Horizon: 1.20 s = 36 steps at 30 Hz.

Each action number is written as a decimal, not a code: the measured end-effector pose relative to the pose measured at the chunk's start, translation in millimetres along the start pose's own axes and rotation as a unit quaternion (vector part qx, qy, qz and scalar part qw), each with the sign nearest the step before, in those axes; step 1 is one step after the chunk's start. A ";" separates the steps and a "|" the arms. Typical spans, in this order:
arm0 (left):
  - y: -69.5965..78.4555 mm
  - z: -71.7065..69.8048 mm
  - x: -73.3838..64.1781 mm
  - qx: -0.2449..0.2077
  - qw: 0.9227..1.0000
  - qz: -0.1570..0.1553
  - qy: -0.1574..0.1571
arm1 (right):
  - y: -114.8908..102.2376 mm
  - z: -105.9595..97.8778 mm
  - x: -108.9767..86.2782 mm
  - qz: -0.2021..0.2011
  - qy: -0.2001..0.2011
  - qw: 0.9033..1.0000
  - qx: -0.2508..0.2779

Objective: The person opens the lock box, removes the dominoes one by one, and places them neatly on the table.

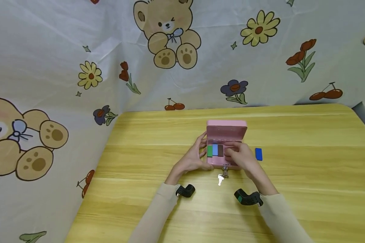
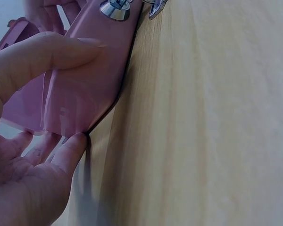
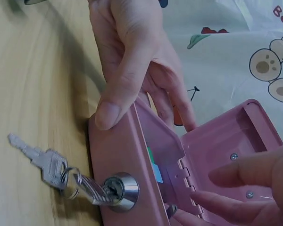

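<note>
A small pink metal cash box [image 1: 216,161] stands on the table with its lid [image 1: 226,130] raised. Inside, a green block [image 1: 210,151], a light blue block [image 1: 215,150] and a brown block [image 1: 220,150] lie side by side at the left. My left hand [image 1: 193,158] grips the box's left end, thumb on the front wall and fingers around the side. The right hand [image 1: 241,155] reaches into the right part of the box beside the brown block; its lowest fingertips are hidden, and whether they hold anything is unclear.
Keys [image 3: 52,165] hang from the lock [image 3: 123,190] on the box's front. A dark blue block [image 1: 258,154] lies on the wooden table [image 1: 304,175], right of the right hand. Behind the table hangs a bear-and-flower patterned cloth [image 1: 213,77].
</note>
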<state>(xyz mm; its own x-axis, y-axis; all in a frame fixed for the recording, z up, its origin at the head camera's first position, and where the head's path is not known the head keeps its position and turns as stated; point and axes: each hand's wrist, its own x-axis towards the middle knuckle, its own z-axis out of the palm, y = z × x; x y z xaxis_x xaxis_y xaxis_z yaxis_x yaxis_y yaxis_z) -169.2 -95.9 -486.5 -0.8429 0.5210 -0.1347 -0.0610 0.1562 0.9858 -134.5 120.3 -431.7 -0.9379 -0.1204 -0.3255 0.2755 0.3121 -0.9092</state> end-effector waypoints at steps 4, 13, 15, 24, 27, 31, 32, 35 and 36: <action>0.5 1.6 0.7 -0.003 1.000 -0.004 -0.001 | 1.9 2.7 6.1 0.024 0.017 0.998 0.052; 0.7 1.5 2.3 -0.004 1.000 0.005 0.002 | -1.2 9.1 11.6 0.014 0.047 0.998 0.042; 0.2 1.1 1.9 -0.001 1.000 0.004 0.003 | -0.8 10.5 11.7 0.016 0.051 0.997 0.046; -1.4 1.8 1.7 0.004 1.000 0.005 0.001 | 4.0 15.8 12.6 0.003 0.091 0.996 0.007; -1.7 1.7 1.7 0.004 1.000 0.008 -0.001 | 5.8 16.9 14.2 0.002 0.101 0.995 0.001; -1.0 1.4 1.6 0.005 1.000 0.010 -0.002 | 9.2 19.0 16.8 0.002 0.114 0.994 -0.008; -0.7 1.3 1.4 0.004 1.000 0.010 -0.002 | 10.0 19.8 17.4 0.000 0.117 0.993 -0.013; 0.5 1.3 0.7 0.006 1.000 0.013 -0.002 | 12.5 22.1 19.6 -0.011 0.126 0.991 -0.032; 0.9 1.2 0.4 0.007 1.000 0.012 -0.002 | 12.9 23.0 19.9 -0.016 0.130 0.991 -0.039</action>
<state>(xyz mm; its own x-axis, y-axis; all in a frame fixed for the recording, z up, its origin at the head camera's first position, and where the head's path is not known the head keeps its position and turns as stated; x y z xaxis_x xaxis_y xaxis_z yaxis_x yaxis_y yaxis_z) -168.9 -94.6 -485.7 -0.8419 0.5279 -0.1119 -0.0336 0.1556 0.9872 -144.8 100.3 -455.9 -0.9715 0.1117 -0.2092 0.2364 0.3858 -0.8918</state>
